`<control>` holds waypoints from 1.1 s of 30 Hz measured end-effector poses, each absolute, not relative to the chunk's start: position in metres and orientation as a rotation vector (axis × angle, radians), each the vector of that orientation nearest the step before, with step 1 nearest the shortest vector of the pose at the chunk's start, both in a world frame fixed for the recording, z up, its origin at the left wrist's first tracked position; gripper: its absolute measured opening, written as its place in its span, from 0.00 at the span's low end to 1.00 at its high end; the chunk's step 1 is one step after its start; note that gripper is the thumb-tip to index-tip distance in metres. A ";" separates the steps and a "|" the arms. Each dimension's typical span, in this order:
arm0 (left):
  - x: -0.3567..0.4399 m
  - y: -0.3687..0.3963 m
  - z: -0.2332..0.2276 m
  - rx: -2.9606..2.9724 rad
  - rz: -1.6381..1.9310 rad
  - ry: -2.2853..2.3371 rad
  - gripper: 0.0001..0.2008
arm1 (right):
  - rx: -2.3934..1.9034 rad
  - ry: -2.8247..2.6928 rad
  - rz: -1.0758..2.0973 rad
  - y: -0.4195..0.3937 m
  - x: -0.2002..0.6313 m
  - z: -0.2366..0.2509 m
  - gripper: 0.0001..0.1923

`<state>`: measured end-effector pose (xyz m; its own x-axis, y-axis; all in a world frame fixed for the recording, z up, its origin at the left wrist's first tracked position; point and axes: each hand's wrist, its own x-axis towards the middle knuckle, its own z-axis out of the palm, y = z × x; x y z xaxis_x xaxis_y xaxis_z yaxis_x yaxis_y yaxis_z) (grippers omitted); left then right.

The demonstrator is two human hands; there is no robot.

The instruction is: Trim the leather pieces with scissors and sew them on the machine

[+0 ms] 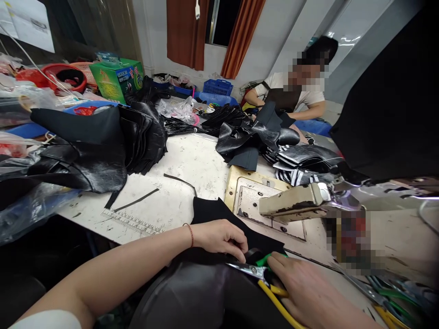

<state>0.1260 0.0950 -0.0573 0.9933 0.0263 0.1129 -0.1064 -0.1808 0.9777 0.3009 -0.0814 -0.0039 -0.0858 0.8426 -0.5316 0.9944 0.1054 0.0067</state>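
My right hand [298, 278] grips a pair of scissors [252, 269] with yellow and green handles. The blades point left and lie over the edge of a black leather-like piece [192, 288] that covers my lap and the table's front edge. Just left of the blade tips, my left hand [221, 240] is closed with curled fingers on the black piece. Its thumb comes close to the blades. Under and beyond that hand, black cloth [212, 212] lies flat on the table. The exact pinch of the left fingertips is partly hidden.
A sewing machine [295, 201] stands at the right, with more scissors [387, 292] near it. Stacked black pieces [142, 137] lie at the left, others [254, 137] at the back. Cut strips [137, 199] rest on the white table [185, 157]. A person [291, 91] sits opposite.
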 end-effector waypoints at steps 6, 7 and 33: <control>0.126 0.096 -0.060 1.584 0.058 -0.008 0.23 | 1.808 1.980 -0.521 -0.071 0.295 -0.005 0.18; 0.126 0.096 -0.061 1.552 0.050 0.008 0.24 | 1.800 1.984 -0.529 -0.070 0.294 -0.006 0.19; 0.128 0.117 -0.044 1.237 0.204 0.351 0.15 | 1.747 2.096 -0.460 -0.018 0.244 -0.009 0.15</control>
<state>0.1279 0.1167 -0.0438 0.9288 0.3387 -0.1504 0.0370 0.3189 0.9471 0.2443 -0.0181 -0.0087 -0.1608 0.8624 -0.4799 0.9842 0.1769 -0.0120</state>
